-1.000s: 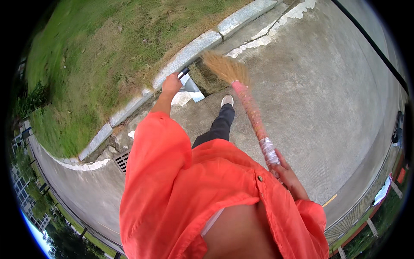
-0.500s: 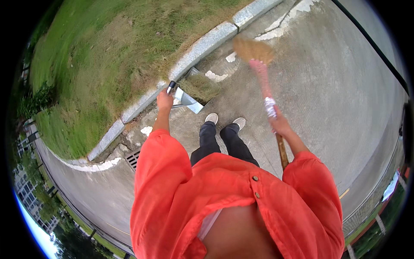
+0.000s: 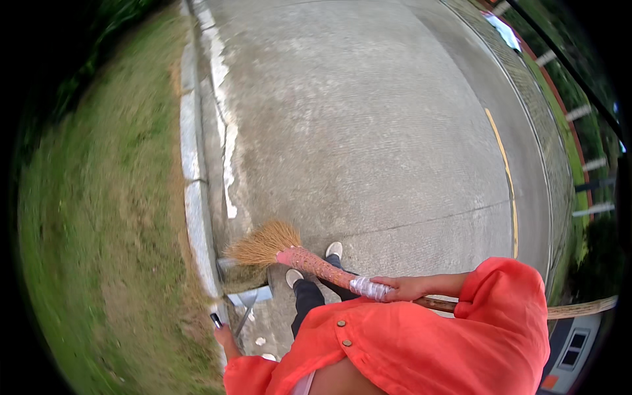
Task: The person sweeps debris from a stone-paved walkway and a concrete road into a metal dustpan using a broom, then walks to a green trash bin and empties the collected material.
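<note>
My right hand (image 3: pixel 401 288) is wrapped round a broom (image 3: pixel 319 266) just behind the silvery wrap on its handle. The broom lies across in front of my body, its straw head (image 3: pixel 263 245) pointing left and its wooden stick running back under my right arm. My left hand (image 3: pixel 224 336), low at the left, closes on the black-tipped handle of a metal dustpan (image 3: pixel 249 296). The pan sits on the concrete beside the kerb. Grass clippings (image 3: pixel 245 280) show in it, partly hidden by the straw head above.
A pale stone kerb (image 3: pixel 192 148) runs along the left, with a grass verge (image 3: pixel 105 217) beyond it. Concrete roadway (image 3: pixel 355 118) stretches ahead, marked by a yellow line (image 3: pixel 503 164) at the right. My shoes (image 3: pixel 293 278) stand close to the dustpan.
My view has turned to the right, along the road. The broom has swung from upright on the right to across my front, its head now over the dustpan. Both hands keep their holds.
</note>
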Tool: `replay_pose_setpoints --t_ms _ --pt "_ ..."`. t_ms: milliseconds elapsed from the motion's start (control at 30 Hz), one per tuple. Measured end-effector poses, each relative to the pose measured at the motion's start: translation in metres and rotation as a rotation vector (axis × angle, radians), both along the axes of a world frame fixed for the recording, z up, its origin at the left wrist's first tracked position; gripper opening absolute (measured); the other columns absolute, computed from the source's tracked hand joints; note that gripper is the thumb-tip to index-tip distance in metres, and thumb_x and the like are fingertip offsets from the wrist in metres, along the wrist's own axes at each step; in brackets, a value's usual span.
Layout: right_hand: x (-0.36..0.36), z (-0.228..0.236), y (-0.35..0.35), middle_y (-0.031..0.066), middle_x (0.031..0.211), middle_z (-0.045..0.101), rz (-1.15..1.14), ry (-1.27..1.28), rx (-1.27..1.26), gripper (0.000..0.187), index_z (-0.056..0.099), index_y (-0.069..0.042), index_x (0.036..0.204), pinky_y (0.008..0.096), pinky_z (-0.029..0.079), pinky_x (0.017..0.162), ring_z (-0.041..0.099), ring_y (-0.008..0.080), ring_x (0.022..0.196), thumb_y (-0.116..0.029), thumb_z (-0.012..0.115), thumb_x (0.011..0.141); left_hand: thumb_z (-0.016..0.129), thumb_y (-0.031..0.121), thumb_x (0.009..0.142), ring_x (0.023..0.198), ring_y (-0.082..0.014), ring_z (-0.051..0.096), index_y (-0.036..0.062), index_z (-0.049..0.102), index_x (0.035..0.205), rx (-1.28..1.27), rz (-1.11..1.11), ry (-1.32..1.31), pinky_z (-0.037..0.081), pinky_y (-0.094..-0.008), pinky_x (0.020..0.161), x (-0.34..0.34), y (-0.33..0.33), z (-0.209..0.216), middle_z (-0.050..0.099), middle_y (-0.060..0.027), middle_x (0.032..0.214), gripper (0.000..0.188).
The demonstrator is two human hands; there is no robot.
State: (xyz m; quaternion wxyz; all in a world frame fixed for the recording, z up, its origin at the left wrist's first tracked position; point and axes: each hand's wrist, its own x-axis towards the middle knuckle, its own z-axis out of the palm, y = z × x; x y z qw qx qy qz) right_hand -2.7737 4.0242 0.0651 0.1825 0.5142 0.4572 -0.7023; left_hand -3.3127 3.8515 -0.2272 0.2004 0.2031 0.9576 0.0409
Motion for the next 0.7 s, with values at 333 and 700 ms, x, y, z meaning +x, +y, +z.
replay_pose_setpoints --t_ms 333,700 --pt "0.151 -0.050 -0.014 0.0039 0.082 0.055 -0.852 -0.108 0.156 0.073 0.019 -0.013 0.134 0.0240 0.041 0.040 0.052 0.0112 0.057 -0.019 0.056 0.071 0.054 0.014 0.070 0.058 -0.0326 0.059 -0.0061 0.058 0.073 0.085 -0.255 -0.032 0.043 -0.0434 0.053 0.053 0.052 0.026 0.057 -0.0208 0.059 0.021" --pt "0.128 -0.227 0.001 0.0112 0.075 0.054 -0.754 -0.257 0.443 0.068 0.017 -0.006 0.133 0.0294 0.042 0.041 0.051 0.0149 0.051 -0.013 0.051 0.074 0.056 0.017 0.074 0.079 -0.0369 0.057 0.0041 0.058 0.089 -0.112 -0.510 0.017 0.045 -0.0457 0.069 0.097 0.078 0.045 0.059 -0.0207 0.083 0.020"
